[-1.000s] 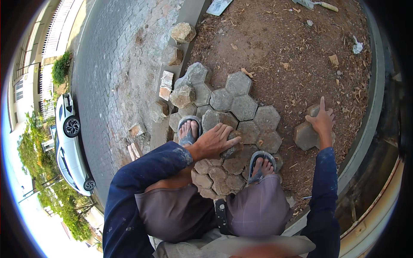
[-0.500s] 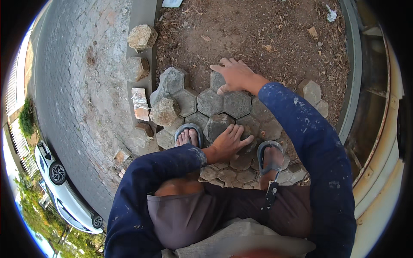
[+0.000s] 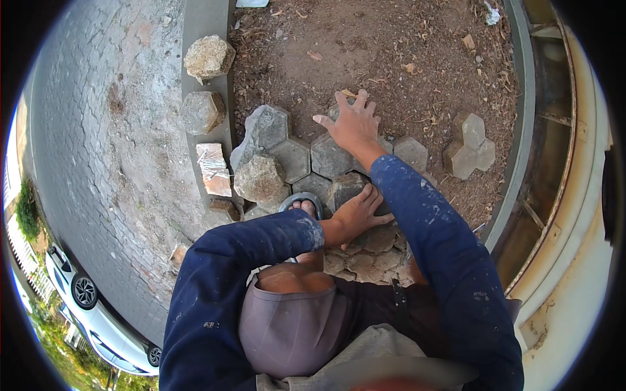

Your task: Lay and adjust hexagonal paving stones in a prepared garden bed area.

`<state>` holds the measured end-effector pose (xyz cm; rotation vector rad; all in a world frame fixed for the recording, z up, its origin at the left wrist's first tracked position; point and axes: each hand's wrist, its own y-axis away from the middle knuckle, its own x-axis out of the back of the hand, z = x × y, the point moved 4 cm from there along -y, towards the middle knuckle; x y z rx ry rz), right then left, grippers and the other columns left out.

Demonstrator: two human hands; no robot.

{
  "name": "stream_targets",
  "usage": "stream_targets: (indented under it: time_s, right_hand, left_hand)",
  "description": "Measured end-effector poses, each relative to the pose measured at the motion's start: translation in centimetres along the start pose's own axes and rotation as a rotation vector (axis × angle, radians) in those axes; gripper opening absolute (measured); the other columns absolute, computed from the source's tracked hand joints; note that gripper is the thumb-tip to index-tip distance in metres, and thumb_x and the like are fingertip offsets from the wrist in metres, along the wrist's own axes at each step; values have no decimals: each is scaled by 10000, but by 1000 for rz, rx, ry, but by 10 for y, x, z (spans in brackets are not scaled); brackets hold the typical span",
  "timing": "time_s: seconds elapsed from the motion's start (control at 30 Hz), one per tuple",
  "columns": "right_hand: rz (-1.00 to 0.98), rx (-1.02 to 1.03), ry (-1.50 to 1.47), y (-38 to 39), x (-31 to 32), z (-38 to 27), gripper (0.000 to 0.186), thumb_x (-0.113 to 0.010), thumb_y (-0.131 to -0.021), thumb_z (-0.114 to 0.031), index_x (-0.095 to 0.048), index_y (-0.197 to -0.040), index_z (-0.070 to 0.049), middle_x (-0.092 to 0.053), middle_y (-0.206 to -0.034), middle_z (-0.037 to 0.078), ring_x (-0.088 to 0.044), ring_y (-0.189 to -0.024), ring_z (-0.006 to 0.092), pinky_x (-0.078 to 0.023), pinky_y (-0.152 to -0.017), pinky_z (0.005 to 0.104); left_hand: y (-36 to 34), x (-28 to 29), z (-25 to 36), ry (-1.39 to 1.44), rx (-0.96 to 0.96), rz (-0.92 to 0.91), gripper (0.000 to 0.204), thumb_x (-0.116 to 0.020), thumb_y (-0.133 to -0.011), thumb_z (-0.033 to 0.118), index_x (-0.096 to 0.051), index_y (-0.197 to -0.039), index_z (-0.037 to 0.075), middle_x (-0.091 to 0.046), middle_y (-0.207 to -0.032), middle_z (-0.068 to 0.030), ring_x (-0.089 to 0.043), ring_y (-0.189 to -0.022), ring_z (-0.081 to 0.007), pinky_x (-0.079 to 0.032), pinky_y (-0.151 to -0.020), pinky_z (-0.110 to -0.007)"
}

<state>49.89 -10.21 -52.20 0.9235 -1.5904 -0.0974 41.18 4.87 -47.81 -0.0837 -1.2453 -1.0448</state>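
Hexagonal grey paving blocks lie fitted together in front of me, at the edge of bare soil. My right hand is open, its fingers spread, over a block at the far edge of the paving; the hand hides most of that block. Nearer to me, my left hand lies open beside and partly over a dark block that stands higher than its neighbours. Whether its palm presses on that block is hard to see. A rough block sits on top of the paving at the left.
A concrete curb at the left bears loose blocks and a brick piece with nails on it. Joined blocks rest on the soil at the right. A metal frame runs along the right; a white car stands far left.
My right hand has turned, its fingers now pointing away from me over the far block. My left hand stays by the dark block. My view and body have shifted slightly.
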Motion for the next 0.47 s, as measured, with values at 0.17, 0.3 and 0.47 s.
stream_targets:
  time_s: [0.17, 0.3, 0.47]
  right_hand:
    - [-7, -170, 9, -2, 1, -5, 746, -779, -817, -502, -502, -1429, -177, -364, -1526, 233, -404, -1358, 448, -444, -991, 643]
    - [48, -112, -17, 4, 12, -5, 731, -826, -779, -416, -530, -1397, -162, -397, -1486, 228, -418, -1333, 438, -451, -969, 645]
    - [144, -167, -159, 10, 36, 8, 744, -846, -766, -393, -537, -1397, -150, -386, -1482, 204, -376, -1364, 432, -426, -986, 673]
  left_hand:
    - [-2, -13, 0, -106, 58, 88, 728, -600, -932, 409, -326, -1580, 218, -334, -1625, -72, -292, -1508, -274, -100, -1250, -546]
    - [2, -14, -1, -192, -52, 12, 599, -483, -994, 281, -333, -1571, 230, -407, -1582, -57, -349, -1480, -259, -133, -1241, -560]
    - [5, -11, -4, -155, -41, 65, 621, -497, -992, 312, -296, -1576, 247, -427, -1557, -87, -342, -1479, -323, -139, -1240, -567]
